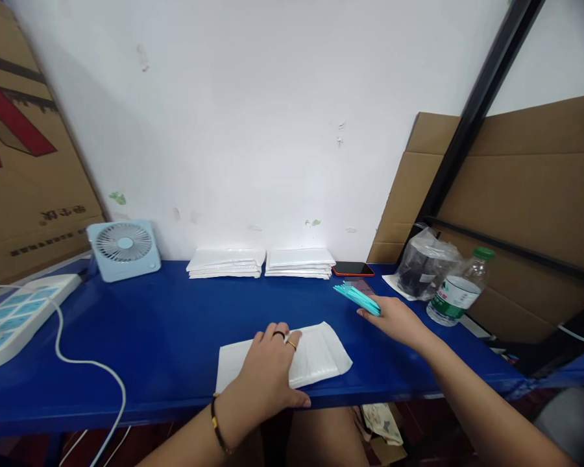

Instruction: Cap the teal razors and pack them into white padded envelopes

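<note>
Nearest me: white pouch (321,357) lying flat at the front edge of the blue counter (175,318), slightly askew. My left grip (270,366) is on top of it, fingers bent over the middle, thumb spread wide toward the near edge, not closed around anything. To the right and a bit farther out, my right grip (394,318) is pinched narrow on a turquoise bundle (357,298) of thin strips, far ends pointing away and to the left; can't tell how many. Bundle is well apart from the pouch. White cable (92,362) drops over the front edge on my left, white power strip (26,314) beyond it. Right side, past my right grip: clear bottle (460,292) with green cap, upright, clear bag (428,259) with dark contents just beside it. Back row: dark phone (353,269) with a red edge, lying flat near two white stacks (226,264) set side by side by the wall (248,130). Pale blue fan (125,250) stands left of the stacks, cardboard (29,162) behind it
</note>
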Demonstrator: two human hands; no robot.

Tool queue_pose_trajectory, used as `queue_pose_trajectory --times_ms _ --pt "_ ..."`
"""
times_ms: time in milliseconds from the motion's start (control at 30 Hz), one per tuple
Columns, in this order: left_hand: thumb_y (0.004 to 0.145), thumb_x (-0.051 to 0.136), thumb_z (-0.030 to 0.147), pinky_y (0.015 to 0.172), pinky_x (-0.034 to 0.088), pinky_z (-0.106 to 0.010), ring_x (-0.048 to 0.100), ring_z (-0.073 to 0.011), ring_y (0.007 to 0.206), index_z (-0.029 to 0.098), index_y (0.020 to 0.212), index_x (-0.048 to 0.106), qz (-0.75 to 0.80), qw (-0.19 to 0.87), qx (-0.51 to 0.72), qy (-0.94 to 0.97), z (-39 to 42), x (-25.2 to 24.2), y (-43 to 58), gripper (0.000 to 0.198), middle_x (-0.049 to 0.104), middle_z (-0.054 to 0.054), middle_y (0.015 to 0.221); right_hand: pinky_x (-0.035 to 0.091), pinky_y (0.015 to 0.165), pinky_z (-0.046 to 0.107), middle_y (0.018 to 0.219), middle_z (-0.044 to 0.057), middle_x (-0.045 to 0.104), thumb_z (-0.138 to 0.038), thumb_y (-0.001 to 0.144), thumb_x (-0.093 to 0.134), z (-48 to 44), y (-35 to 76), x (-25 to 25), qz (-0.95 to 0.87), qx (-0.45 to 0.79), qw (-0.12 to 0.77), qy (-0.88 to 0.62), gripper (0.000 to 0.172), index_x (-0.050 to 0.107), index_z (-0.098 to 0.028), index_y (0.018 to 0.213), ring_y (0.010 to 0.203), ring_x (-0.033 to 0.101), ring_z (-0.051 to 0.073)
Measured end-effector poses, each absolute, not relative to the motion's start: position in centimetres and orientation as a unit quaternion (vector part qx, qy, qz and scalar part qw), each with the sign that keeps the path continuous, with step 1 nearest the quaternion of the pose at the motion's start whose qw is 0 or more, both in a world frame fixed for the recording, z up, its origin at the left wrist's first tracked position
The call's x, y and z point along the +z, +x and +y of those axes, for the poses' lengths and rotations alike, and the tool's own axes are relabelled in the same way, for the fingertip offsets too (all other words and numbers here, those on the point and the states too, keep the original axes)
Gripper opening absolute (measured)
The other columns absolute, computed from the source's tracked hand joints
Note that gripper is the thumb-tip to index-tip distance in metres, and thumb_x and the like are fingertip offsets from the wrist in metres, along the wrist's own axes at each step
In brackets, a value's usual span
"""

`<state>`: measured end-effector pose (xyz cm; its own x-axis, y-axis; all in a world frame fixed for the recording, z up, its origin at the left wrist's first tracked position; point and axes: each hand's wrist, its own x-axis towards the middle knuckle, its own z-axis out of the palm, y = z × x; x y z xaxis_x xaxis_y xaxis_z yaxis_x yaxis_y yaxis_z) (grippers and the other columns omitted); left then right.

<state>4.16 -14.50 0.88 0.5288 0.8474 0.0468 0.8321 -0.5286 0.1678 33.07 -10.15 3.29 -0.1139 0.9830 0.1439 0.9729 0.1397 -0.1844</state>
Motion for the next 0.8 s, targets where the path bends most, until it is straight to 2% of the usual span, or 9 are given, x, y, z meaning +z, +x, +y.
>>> queue_pose_trajectory --times_ms 67,133,200,300,400,533,800 --pt "0.031 0.072 0.066 0.099 0.024 -0.054 0.026 -0.0399 0.125 0.022 0.138 0.025 0.506 0.081 0.06 0.857 -13.7 0.8 3.8 0.125 0.034 -0.016 0.135 0.032 0.055 0.024 0.076 0.005 0.065 -0.042 0.083 0.045 -10.8 33.2 3.4 -0.765 0.0 0.083 -0.638 0.025 0.06 -0.022 0.085 0.071 0.06 0.021" --pt "0.029 0.072 0.066 0.101 0.02 -0.055 0.025 -0.0395 0.126 0.021 0.14 0.02 0.502 0.109 0.051 0.856 -13.0 0.4 3.5 0.13 0.034 -0.016 0.136 0.031 0.056 0.024 0.077 0.004 0.065 -0.038 0.083 0.046 -11.5 33.4 3.4 -0.787 -0.025 0.049 -0.614 0.02 0.059 -0.023 0.086 0.073 0.06 0.021" --pt "0.034 0.073 0.061 0.102 0.023 -0.05 0.035 -0.0352 0.12 0.024 0.138 0.026 0.482 0.125 0.067 0.864 -12.7 -0.2 3.3 0.12 0.043 -0.013 0.128 0.03 0.055 0.024 0.078 0.003 0.065 -0.033 0.083 0.047 -12.2 33.6 3.3 -0.811 -0.046 0.018 -0.583 0.014 0.058 -0.024 0.084 0.074 0.06 0.02" --pt "0.045 0.073 0.045 0.097 0.032 -0.042 0.047 -0.028 0.108 0.027 0.13 0.038 0.464 0.131 0.116 0.868 -12.7 -0.3 3.2 0.094 0.051 -0.007 0.114 0.03 0.056 0.024 0.081 0.003 0.064 -0.023 0.078 0.051 -12.9 33.6 3.1 -0.838 -0.073 -0.02 -0.54 0.005 0.055 -0.023 0.082 0.073 0.059 0.019" --pt "0.054 0.066 0.035 0.089 0.04 -0.037 0.052 -0.0249 0.099 0.028 0.125 0.042 0.465 0.154 0.15 0.859 -12.8 0.6 3.2 0.075 0.052 -0.006 0.109 0.032 0.058 0.025 0.082 0.005 0.063 -0.018 0.074 0.053 -13.0 33.3 3.3 -0.85 -0.097 -0.04 -0.517 0.008 0.053 -0.021 0.081 0.075 0.058 0.02" --pt "0.056 0.062 0.029 0.085 0.041 -0.034 0.052 -0.0241 0.098 0.029 0.123 0.041 0.449 0.172 0.149 0.864 -12.8 2.0 3.1 0.07 0.05 -0.005 0.11 0.033 0.06 0.027 0.08 0.007 0.062 -0.016 0.071 0.054 -12.5 32.5 3.9 -0.856 -0.128 -0.043 -0.499 0.009 0.054 -0.02 0.08 0.074 0.058 0.021" --pt "0.053 0.065 0.029 0.085 0.039 -0.034 0.049 -0.0245 0.101 0.031 0.127 0.037 0.413 0.177 0.148 0.881 -12.3 1.0 3.4 0.079 0.047 -0.004 0.111 0.033 0.059 0.028 0.079 0.01 0.064 -0.014 0.069 0.055 -11.8 29.0 4.4 -0.869 -0.144 -0.091 -0.465 0.014 0.057 -0.018 0.082 0.071 0.06 0.023"
